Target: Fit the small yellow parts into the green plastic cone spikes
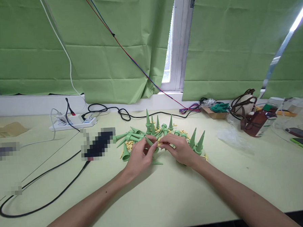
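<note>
My left hand is closed around a green plastic spike, whose tip points up and to the left. My right hand pinches a small yellow plastic piece at the wide end of that spike; whether the two are joined I cannot tell. Behind and around both hands lies a heap of similar green spikes, some standing upright like the tall spike. Small yellow pieces are scattered among them. To the right, two upright green spikes stand by my right hand.
A power strip with plugs and a phone-like dark device on a black cable are at left. At right are a cardboard box, a clear plastic bag and a brown bottle. Green curtains hang behind.
</note>
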Available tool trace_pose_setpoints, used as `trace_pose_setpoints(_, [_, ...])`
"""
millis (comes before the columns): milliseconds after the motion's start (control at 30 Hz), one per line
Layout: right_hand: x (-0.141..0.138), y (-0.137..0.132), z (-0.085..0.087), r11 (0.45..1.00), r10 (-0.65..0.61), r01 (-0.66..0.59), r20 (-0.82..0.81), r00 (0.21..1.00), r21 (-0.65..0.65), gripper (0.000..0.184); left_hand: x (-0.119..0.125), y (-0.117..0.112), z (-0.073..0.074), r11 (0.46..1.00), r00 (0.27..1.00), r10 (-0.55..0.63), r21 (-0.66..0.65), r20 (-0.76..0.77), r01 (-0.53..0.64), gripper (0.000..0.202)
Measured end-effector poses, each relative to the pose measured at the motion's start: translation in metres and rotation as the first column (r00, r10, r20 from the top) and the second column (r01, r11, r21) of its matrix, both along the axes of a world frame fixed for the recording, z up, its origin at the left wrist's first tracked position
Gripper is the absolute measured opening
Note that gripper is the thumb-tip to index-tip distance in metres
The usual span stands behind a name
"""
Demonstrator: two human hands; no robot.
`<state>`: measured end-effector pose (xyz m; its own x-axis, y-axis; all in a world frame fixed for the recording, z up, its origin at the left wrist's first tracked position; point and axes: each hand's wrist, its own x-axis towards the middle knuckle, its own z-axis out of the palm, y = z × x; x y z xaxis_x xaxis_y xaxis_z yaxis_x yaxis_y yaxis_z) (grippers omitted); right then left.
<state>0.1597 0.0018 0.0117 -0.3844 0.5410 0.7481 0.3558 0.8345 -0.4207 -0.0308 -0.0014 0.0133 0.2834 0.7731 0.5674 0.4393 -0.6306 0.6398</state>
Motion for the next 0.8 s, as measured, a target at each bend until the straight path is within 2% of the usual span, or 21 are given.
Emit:
trace_pose_setpoints(367, [-0.0003,0.0005,-0.0027,1.000,-0.025,0.025,-0.009,1.000,0.002,0.014,-0.0007,0.0004,-0.0048,0.998,1.000,-0.005,0.066,0.007,0.005,0.014])
trace_pose_setpoints(667, [0.0006,0.0009,-0.0043,0.999,-0.021,0.022,0.026,0.999,-0.041,0.015,-0.0005,0.0003,-0.0045,0.999,1.000,-0.013,0.047,0.011,0.012,0.013])
trace_pose_setpoints(800, [0.0000,0.0013,-0.0051,1.000,-0.010,0.010,0.017,1.000,-0.017,0.013,-0.0009,0.0013,-0.0055,0.998,1.000,-0.025,0.059,0.016,0.024,0.014])
